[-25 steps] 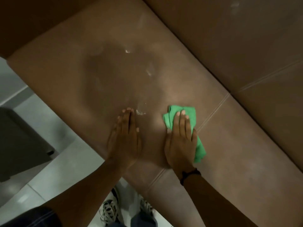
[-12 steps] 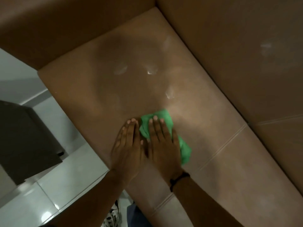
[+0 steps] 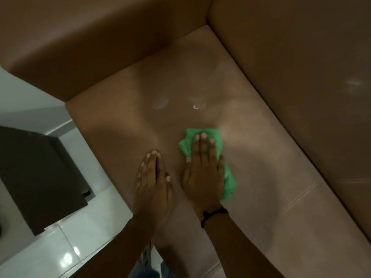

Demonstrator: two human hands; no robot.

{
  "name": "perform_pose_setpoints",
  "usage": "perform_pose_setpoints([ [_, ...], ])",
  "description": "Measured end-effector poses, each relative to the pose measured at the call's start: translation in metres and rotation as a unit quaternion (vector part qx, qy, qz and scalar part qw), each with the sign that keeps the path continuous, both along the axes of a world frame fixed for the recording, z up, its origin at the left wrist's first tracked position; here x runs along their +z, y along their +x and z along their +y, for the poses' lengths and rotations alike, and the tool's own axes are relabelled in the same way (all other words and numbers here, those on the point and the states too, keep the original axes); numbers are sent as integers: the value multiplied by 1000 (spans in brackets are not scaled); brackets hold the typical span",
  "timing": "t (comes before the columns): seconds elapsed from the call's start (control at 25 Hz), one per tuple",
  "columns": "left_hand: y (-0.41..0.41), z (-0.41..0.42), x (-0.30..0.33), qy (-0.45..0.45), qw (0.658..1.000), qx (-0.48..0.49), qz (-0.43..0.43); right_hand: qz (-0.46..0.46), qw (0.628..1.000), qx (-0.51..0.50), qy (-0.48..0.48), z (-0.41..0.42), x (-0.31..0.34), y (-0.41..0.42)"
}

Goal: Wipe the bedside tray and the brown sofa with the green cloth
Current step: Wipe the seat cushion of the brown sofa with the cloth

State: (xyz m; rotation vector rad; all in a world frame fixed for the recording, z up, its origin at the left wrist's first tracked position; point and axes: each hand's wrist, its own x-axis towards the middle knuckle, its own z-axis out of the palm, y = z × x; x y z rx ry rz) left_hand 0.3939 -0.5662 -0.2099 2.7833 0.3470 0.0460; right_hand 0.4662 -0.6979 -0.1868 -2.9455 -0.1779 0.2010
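Note:
The brown sofa (image 3: 261,157) fills most of the view, its seat cushion under both hands. My right hand (image 3: 202,173) lies flat, pressing the green cloth (image 3: 228,177) onto the seat; the cloth shows past the fingertips and along the hand's right side. My left hand (image 3: 152,181) rests flat on the bare seat just to the left, fingers together, holding nothing. Two pale wet smears (image 3: 160,102) shine on the cushion beyond the hands. The bedside tray is not in view.
The sofa's armrest (image 3: 100,41) runs across the top left and its backrest (image 3: 301,67) rises on the right. A dark box-like piece of furniture (image 3: 40,177) stands on the white tiled floor (image 3: 50,253) at the left. A shoe shows below between my arms.
My right hand has slid the cloth to the right, away from my left hand. The view has shifted, so more of the armrest and sofa corner shows.

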Motion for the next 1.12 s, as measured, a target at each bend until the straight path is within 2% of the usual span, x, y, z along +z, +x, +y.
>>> perform_pose_setpoints([
  [0.04,6,7,1,-7,1000,10,3,3,1000,-27,0,7,0,-9],
  [0.08,11,14,2,-12,1000,8,0,1,1000,-1,-2,15,0,-21],
  [0.2,19,33,1,-28,999,22,-4,14,979,203,23,39,3,-8],
  [0.28,22,33,0,-45,997,63,-11,-4,960,278,-12,47,-1,31],
  [0.4,22,32,-7,-21,998,65,-1,18,979,203,-5,57,1,35],
  [0.52,26,45,-9,-9,1000,21,-3,0,960,278,-28,15,-1,-5],
  [0.56,32,49,-9,-8,1000,20,-5,-2,966,259,-28,-6,-1,-1],
  [0.64,50,56,-4,-12,999,31,-4,-15,993,108,-45,-28,5,28],
  [0.72,70,55,-1,-6,999,41,-3,-11,999,-20,-41,-22,3,54],
  [0.76,76,55,-1,-6,999,42,1,-8,999,-15,-41,-15,4,56],
  [0.84,80,56,-1,-14,999,34,14,-15,996,80,-32,-23,-1,44],
  [0.88,81,57,0,-16,999,26,16,-9,995,96,-34,-35,2,46],
  [1.0,85,61,-2,-19,1000,21,13,-24,998,-51,-36,-36,5,98],
  [1.04,86,62,-4,-17,1000,22,11,-25,997,-71,-31,-19,6,116],
  [1.12,88,61,-7,-2,1000,27,4,-38,998,52,-27,9,-1,130],
])
